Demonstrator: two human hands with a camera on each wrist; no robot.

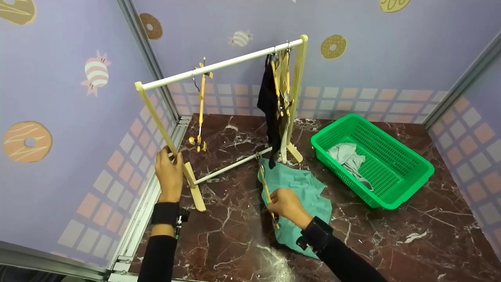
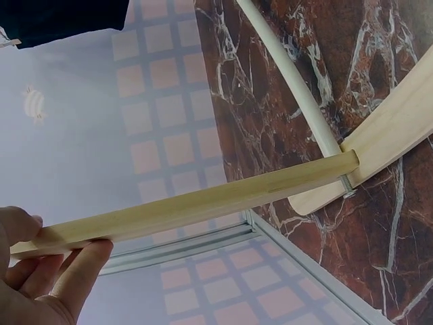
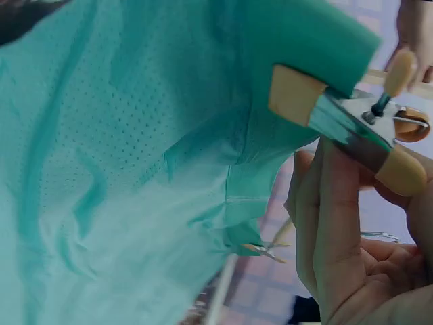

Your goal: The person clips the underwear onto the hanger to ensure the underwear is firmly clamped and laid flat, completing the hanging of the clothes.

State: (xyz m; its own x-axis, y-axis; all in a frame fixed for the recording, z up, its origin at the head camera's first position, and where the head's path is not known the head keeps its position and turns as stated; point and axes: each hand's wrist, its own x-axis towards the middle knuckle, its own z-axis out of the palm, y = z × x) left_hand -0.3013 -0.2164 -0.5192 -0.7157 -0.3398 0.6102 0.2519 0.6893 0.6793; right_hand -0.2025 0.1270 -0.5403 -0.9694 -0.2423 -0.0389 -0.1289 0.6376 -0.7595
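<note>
Teal garment (image 1: 301,192) on a wooden clip hanger (image 1: 267,192), held low over the marble tabletop (image 1: 391,243) just in front of the drying rack.

Right hand (image 1: 287,203) has its fingers curled round the hanger near one clip; in the right wrist view that clip (image 3: 352,122) grips the cloth's edge, so clipping looks at least partly done, though the other clip is not clearly shown and the hanger is not yet on the rail (image 1: 219,65). Left hand (image 1: 168,172) grips the rack's wooden side post (image 2: 203,203), fingers wrapped round it. On the rail, one bare hanger (image 1: 200,109) and several dressed ones (image 1: 278,98) already hang. A green basket (image 1: 415,184) to the right holds one grey piece (image 1: 348,156). No brand, label or writing is readable.
</note>
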